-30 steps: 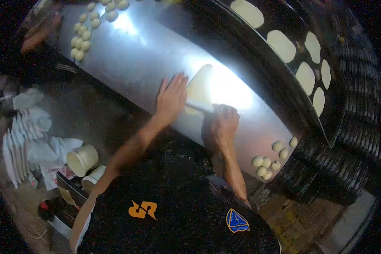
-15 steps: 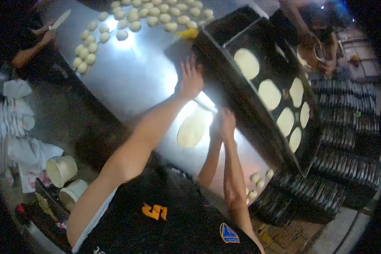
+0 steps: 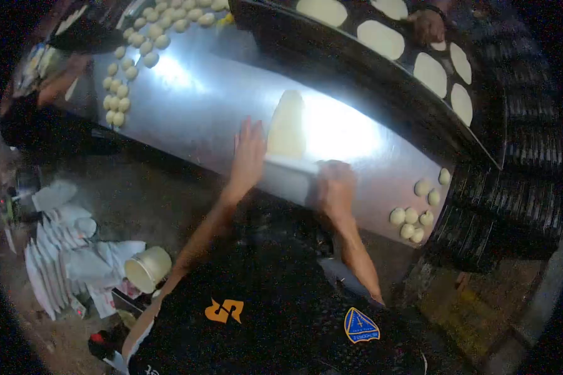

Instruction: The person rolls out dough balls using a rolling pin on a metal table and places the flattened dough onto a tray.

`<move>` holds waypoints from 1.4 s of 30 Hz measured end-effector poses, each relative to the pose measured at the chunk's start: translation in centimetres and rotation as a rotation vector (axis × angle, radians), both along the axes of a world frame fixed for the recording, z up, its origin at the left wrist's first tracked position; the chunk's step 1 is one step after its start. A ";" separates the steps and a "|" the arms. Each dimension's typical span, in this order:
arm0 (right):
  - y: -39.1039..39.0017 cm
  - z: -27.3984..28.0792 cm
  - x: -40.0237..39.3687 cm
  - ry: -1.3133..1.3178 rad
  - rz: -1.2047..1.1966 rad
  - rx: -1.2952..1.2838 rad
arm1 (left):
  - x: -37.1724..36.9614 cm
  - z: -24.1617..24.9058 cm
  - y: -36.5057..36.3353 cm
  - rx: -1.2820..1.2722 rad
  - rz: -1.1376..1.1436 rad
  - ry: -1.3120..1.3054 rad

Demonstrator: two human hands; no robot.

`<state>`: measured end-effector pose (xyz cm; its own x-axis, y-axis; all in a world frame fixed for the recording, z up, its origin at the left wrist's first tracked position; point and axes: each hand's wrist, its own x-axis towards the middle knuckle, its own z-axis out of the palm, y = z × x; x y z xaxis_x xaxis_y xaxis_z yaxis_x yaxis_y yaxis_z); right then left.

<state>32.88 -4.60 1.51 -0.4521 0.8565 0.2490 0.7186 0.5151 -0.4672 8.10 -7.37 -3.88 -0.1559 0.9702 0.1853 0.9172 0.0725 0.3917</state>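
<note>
A pale rolling pin (image 3: 292,164) lies across the near end of a flattened dough sheet (image 3: 286,125), which is long and narrow on the shiny metal table (image 3: 213,106). My left hand (image 3: 249,153) is at the pin's left end, fingers stretched forward and not wrapped round it. At the other end, my right hand (image 3: 336,187) is closed on the pin, slightly blurred. Several round dough balls (image 3: 411,215) sit near the table's right corner, to the right of my right hand.
More dough balls (image 3: 162,42) line the table's far left. Beyond the table, a dark griddle (image 3: 413,59) holds several flat dough rounds, with another person's hand (image 3: 428,26) over it. Another person's arm (image 3: 62,78) is at left. A white bucket (image 3: 147,269) stands below; dark stacked racks (image 3: 532,150) are at right.
Both hands and the rolling pin have come from the dough's far side to its near end, towards my body. The dough looks longer and narrower. The camera view has shifted and turned.
</note>
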 end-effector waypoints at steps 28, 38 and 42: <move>10.9 5.6 4.5 1.184 -0.225 -1.261 | 2.3 9.9 16.8 -0.573 -0.321 -1.344; 25.4 20.8 32.1 1.292 -0.337 -0.620 | 33.4 26.9 37.0 -0.405 -0.990 -0.986; 30.0 18.6 38.2 0.970 -0.607 -0.543 | 41.8 23.4 37.7 -0.473 -0.691 -1.204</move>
<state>71.06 25.43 20.11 0.2190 0.9570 -0.1905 0.0165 -0.1988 -0.9799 49.89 30.33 19.49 0.5281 0.8465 -0.0670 -0.0347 0.1003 0.9944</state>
